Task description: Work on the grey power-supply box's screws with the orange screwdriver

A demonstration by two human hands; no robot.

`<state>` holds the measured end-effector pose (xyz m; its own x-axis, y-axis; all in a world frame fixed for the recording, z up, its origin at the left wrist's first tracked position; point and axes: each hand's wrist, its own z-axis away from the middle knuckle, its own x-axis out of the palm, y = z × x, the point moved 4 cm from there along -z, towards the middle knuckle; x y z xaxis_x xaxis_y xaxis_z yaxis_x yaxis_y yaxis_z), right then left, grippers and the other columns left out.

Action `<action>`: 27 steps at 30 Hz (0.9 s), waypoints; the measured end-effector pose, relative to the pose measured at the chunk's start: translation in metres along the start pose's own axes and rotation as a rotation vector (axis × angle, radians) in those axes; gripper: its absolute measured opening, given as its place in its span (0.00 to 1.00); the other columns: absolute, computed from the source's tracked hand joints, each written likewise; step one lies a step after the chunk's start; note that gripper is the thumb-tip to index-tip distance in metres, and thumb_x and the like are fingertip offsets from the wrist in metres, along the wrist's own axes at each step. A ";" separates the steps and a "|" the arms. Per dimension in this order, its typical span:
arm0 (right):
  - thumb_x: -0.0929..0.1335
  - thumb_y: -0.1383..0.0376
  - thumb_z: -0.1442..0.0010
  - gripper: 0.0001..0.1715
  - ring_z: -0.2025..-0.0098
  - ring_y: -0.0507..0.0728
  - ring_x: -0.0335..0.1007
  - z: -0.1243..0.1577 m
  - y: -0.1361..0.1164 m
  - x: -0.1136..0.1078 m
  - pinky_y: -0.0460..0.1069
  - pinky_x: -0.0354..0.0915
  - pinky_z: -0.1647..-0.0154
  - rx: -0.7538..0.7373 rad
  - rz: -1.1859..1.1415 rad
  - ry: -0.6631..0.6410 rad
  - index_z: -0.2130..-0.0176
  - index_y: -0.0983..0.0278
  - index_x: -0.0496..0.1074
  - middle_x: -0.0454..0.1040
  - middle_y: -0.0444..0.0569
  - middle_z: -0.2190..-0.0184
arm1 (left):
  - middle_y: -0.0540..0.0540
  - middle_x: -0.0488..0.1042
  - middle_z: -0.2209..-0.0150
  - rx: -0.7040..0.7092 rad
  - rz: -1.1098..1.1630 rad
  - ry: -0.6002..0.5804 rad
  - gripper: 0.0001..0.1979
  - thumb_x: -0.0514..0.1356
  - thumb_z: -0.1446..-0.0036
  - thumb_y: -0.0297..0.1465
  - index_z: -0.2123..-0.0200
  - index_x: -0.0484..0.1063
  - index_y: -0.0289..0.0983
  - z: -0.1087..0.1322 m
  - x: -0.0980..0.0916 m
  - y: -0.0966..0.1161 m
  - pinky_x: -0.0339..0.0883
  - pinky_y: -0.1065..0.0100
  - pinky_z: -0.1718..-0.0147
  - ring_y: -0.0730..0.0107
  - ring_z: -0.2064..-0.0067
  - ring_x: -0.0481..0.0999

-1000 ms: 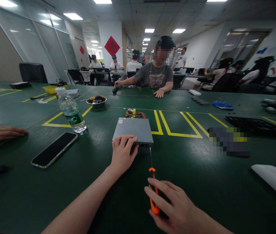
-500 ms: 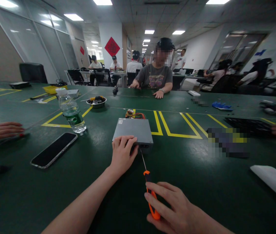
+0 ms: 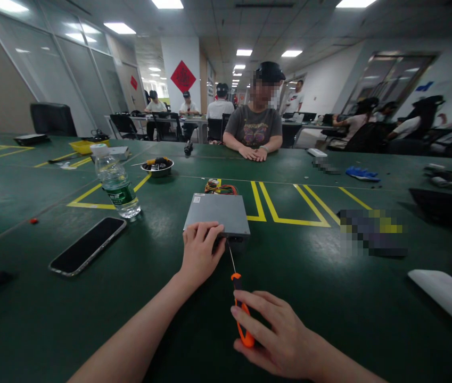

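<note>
A grey metal computer power supply [image 3: 216, 208] lies flat on the green table, its bundle of coloured cables [image 3: 226, 188] at the far side. My left hand [image 3: 200, 250] grips its near left edge, fingers on the top cover and thumb down at the front face. Between the fingers and thumb of my right hand [image 3: 273, 332] is an orange and black screwdriver [image 3: 245, 324]. Its thin shaft points away from me, and the tip meets the near face of the power supply beside my left thumb. The tip itself is too small to make out.
Left of my hands lie a phone [image 3: 88, 246] and a water bottle [image 3: 118, 186]. Beyond is a metal bowl [image 3: 157, 169] of small items. A white object [image 3: 447, 300] lies to the right. Across the table sits a person [image 3: 254, 127], hands resting on it.
The screwdriver and my right hand have shifted slightly left and forward; my left hand stays put. The person opposite has brought their hands together. Another person's hand at the left has gone from view.
</note>
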<state>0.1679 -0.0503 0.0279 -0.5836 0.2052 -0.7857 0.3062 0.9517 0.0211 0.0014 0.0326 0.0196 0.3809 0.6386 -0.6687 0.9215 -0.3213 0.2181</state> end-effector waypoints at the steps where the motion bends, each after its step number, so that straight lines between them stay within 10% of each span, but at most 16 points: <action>1: 0.62 0.63 0.41 0.18 0.57 0.57 0.70 0.000 0.000 0.001 0.51 0.68 0.59 0.004 0.001 -0.007 0.53 0.71 0.66 0.72 0.62 0.57 | 0.45 0.70 0.55 0.000 -0.001 0.000 0.11 0.57 0.46 0.31 0.57 0.68 0.41 0.000 0.000 0.000 0.56 0.58 0.58 0.57 0.54 0.61; 27: 0.63 0.59 0.39 0.14 0.67 0.53 0.71 -0.015 -0.009 0.016 0.47 0.66 0.69 -0.121 0.064 -0.020 0.60 0.68 0.69 0.74 0.55 0.64 | 0.44 0.70 0.54 0.030 -0.001 -0.002 0.13 0.56 0.45 0.30 0.55 0.68 0.41 0.001 0.000 -0.001 0.57 0.57 0.57 0.58 0.54 0.61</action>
<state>0.1443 -0.0524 0.0244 -0.5507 0.2627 -0.7923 0.2486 0.9577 0.1448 0.0006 0.0324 0.0190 0.3800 0.6375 -0.6702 0.9192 -0.3413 0.1965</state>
